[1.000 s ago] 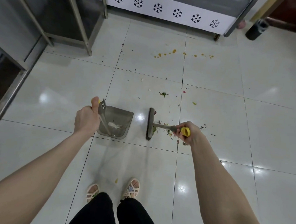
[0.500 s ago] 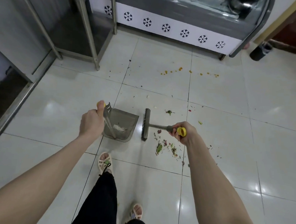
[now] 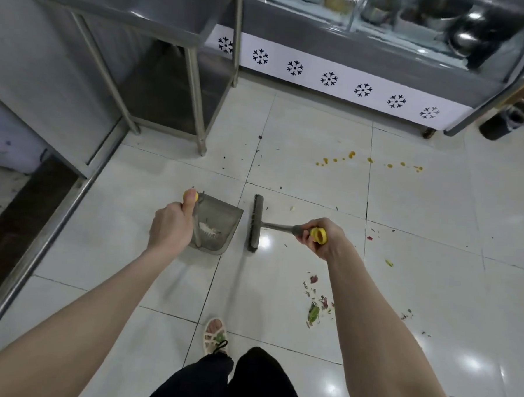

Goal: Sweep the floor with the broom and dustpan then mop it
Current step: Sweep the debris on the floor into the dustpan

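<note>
— What is different from half a second ago?
— The person has stepped forward. The scraps [image 3: 314,310] were just under the broom handle before; now they lie behind it, beside the right forearm. The orange drops [image 3: 369,161] look nearer.
— And the hands?
— The left hand [image 3: 170,224] is curled round the dustpan [image 3: 220,223] handle, thumb up on its yellow end. The right hand [image 3: 322,238] grips the broom [image 3: 256,222] handle near the yellow cap.
— Where are the tools?
— The dustpan is low at the floor [image 3: 420,221], with white bits inside. The broom head is just right of it, not touching.
</note>
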Tool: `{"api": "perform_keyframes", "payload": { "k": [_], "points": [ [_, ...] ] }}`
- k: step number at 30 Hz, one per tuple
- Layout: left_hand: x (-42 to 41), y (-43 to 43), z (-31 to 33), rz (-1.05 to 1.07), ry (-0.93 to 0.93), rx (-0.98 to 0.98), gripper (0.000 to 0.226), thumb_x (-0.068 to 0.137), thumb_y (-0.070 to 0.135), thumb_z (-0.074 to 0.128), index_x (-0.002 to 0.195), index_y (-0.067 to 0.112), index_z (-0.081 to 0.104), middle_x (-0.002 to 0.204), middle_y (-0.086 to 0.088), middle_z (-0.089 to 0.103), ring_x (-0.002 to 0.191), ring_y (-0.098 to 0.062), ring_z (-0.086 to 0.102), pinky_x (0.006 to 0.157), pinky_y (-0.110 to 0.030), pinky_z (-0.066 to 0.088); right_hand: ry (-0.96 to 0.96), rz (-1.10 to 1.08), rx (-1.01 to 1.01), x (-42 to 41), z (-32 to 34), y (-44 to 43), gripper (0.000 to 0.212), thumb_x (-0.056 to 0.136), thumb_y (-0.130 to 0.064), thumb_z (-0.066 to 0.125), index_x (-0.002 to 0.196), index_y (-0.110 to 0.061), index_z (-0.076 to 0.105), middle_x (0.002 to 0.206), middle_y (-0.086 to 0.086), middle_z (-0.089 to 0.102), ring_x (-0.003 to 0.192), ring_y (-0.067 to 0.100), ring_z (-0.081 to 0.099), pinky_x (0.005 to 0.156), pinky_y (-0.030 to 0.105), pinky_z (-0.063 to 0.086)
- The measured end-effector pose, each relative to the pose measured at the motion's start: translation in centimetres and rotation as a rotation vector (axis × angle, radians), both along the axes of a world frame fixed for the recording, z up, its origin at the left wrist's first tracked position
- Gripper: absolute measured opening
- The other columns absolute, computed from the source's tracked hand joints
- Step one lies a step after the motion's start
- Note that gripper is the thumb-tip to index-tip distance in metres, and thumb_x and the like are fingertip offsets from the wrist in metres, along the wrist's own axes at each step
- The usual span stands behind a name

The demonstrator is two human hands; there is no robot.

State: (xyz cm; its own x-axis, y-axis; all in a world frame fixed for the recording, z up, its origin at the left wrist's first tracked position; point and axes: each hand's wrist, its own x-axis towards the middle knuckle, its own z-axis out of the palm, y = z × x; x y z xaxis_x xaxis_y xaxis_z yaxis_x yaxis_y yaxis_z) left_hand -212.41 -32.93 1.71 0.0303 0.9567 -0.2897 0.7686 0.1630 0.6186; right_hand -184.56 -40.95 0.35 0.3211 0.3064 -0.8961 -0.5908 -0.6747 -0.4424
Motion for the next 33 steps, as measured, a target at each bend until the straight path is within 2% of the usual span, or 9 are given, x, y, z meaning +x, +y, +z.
{"api": "perform_keyframes", "payload": {
  "k": [4,7,11,16,20,23,27,30,33],
  "points": [
    [-1.4,5.2,-0.4,0.019,0.033,0.002,0.065,0.098,0.057,0.015,0.081,0.008,0.054,0.082,-0.017,0.052,0.080,-0.030,0.042,0.072,-0.035,0.033,-0.005,0.017,0.004,-0.9,-0.1,6.2,0.006,0.079,0.005,0.054,0.084,0.001,0.054,0.088,0.021,0.057,0.031,0.014,0.052,0.030,0.014,0.040],
    [-2.1,8.7,-0.6,0.017,0.068,0.024,0.056,0.100,0.052,0.015,0.084,0.011,0.049,0.080,-0.015,0.050,0.077,-0.029,0.041,0.070,-0.035,0.031,-0.006,0.040,0.005,-1.5,-0.2,10.7,0.006,0.078,0.004,0.054,0.083,0.001,0.054,0.090,0.021,0.057,0.031,0.015,0.053,0.030,0.014,0.039],
    [-2.6,13.6,-0.8,0.064,0.063,0.031,0.066,0.099,0.053,0.015,0.086,0.004,0.057,0.077,-0.016,0.053,0.076,-0.028,0.043,0.070,-0.035,0.032,0.000,0.070,0.027,-1.5,-0.1,17.2,0.007,0.079,0.006,0.054,0.078,-0.001,0.051,0.090,0.021,0.056,0.030,0.015,0.052,0.030,0.014,0.039],
    [-2.1,19.5,-0.8,0.142,0.058,0.015,0.073,0.097,0.057,0.013,0.080,0.002,0.058,0.068,-0.009,0.048,0.077,-0.029,0.044,0.071,-0.036,0.034,0.027,0.113,0.045,-0.9,-0.3,25.4,0.009,0.080,0.006,0.054,0.075,0.000,0.051,0.086,0.024,0.058,0.031,0.014,0.051,0.031,0.014,0.041],
    [-2.0,24.7,-0.6,0.195,0.051,0.020,0.075,0.097,0.058,0.013,0.081,0.001,0.060,0.077,-0.014,0.053,0.077,-0.030,0.047,0.071,-0.035,0.035,0.092,0.169,0.022,-0.5,-0.5,32.2,0.006,0.082,0.005,0.053,0.078,0.001,0.052,0.079,0.021,0.056,0.030,0.013,0.049,0.030,0.013,0.040],
    [-2.4,28.5,-0.7,0.230,0.052,0.047,0.075,0.097,0.057,0.015,0.072,0.001,0.057,0.074,-0.017,0.053,0.077,-0.033,0.050,0.069,-0.036,0.036,0.143,0.189,0.011,-0.8,-0.8,37.0,0.005,0.084,0.003,0.051,0.083,-0.001,0.052,0.078,0.019,0.055,0.030,0.012,0.049,0.030,0.013,0.039],
    [-2.8,32.9,-0.7,0.240,0.052,0.029,0.071,0.097,0.058,0.016,0.067,0.006,0.054,0.074,-0.018,0.053,0.078,-0.035,0.052,0.069,-0.037,0.037,0.188,0.150,0.018,-1.6,-1.7,41.6,0.009,0.085,0.003,0.050,0.092,-0.003,0.052,0.078,0.018,0.055,0.031,0.011,0.050,0.030,0.013,0.039],
    [-3.0,35.9,-0.8,0.218,0.043,0.025,0.072,0.096,0.059,0.015,0.063,0.007,0.051,0.073,-0.019,0.054,0.077,-0.035,0.052,0.068,-0.038,0.038,0.212,0.091,0.037,-2.1,-2.4,44.4,0.006,0.085,0.004,0.051,0.090,0.001,0.053,0.079,0.020,0.054,0.030,0.011,0.048,0.030,0.013,0.039],
    [-3.5,38.8,-1.2,0.192,0.032,0.002,0.075,0.092,0.065,0.012,0.062,0.008,0.051,0.074,-0.020,0.056,0.077,-0.036,0.054,0.069,-0.039,0.040,0.223,-0.030,0.055,-2.6,-3.8,46.4,0.020,0.081,0.007,0.053,0.100,-0.001,0.051,0.086,0.024,0.052,0.030,0.014,0.050,0.030,0.014,0.039]
  ]
}}
